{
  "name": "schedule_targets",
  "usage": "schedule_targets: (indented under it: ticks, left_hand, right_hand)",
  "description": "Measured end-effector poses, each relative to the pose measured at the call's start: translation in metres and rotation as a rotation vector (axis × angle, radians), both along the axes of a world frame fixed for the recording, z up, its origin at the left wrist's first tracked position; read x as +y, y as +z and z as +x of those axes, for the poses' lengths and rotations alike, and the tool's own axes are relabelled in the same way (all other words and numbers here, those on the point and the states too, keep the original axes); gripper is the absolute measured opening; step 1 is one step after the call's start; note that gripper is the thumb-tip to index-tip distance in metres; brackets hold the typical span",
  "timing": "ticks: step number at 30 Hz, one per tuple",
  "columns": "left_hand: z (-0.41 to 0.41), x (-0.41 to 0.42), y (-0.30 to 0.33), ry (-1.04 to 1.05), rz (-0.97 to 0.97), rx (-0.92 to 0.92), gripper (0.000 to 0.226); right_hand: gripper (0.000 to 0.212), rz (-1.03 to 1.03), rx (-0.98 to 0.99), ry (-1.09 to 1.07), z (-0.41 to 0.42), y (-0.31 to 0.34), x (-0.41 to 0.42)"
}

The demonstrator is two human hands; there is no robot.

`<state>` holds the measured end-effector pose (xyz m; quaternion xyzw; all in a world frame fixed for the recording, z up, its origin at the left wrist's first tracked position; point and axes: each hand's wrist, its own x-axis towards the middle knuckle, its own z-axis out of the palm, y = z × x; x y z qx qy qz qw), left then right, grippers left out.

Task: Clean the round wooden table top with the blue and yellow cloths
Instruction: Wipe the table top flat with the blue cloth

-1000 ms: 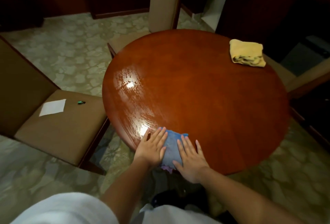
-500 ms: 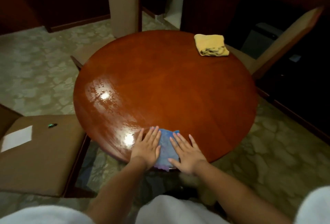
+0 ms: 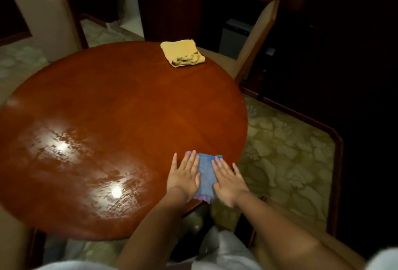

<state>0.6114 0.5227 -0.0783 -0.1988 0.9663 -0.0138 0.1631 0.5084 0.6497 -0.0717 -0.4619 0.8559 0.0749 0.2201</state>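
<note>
Both hands, left hand (image 3: 184, 177) and right hand (image 3: 228, 181), slid the blue cloth (image 3: 206, 175) rightward along the near tabletop (image 3: 129, 106) edge; fingers (image 3: 190, 160) flat, open, pressing it. Wet sheen left of fingers, so dry side remained; yellow cloth (image 3: 182, 53) untouched far ahead.

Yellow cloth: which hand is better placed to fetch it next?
Probably the right hand. The yellow cloth lies at the far edge, slightly nearer its side, though both hands press flat on the blue cloth.

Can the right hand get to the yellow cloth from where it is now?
Probably yes: bare table top lies between the right hand and the yellow cloth. The cloth sits at the far edge, so a long stretch seems needed.
</note>
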Motion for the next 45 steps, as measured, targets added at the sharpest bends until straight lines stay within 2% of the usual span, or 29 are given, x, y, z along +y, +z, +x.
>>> schedule_targets:
  ticks: [9, 17, 23, 26, 32, 45]
  left_hand:
    - [-0.066, -0.009, 0.000, 0.033, 0.072, 0.021, 0.058]
    - [-0.157, -0.035, -0.005, 0.005, 0.082, 0.088, 0.058]
    - [-0.255, -0.070, -0.010, 0.018, 0.096, 0.102, 0.058]
    - [-0.297, -0.094, -0.011, 0.050, 0.081, 0.098, 0.058]
    - [-0.359, -0.143, -0.010, 0.150, 0.063, 0.105, 0.058]
    - [-0.414, -0.220, -0.013, 0.320, 0.034, 0.099, 0.059]
  right_hand:
    - [0.067, -0.050, -0.088, -0.187, -0.058, -0.001, -0.021]
    - [0.062, -0.159, -0.020, -0.285, -0.141, -0.017, -0.042]
    - [0.078, -0.231, 0.044, -0.264, -0.238, -0.027, -0.077]
    - [0.060, -0.194, -0.017, -0.239, -0.286, -0.028, -0.105]
    - [0.061, -0.272, -0.094, -0.081, -0.365, -0.030, -0.164]
    - [0.061, -0.316, -0.083, 0.084, -0.432, -0.032, -0.257]
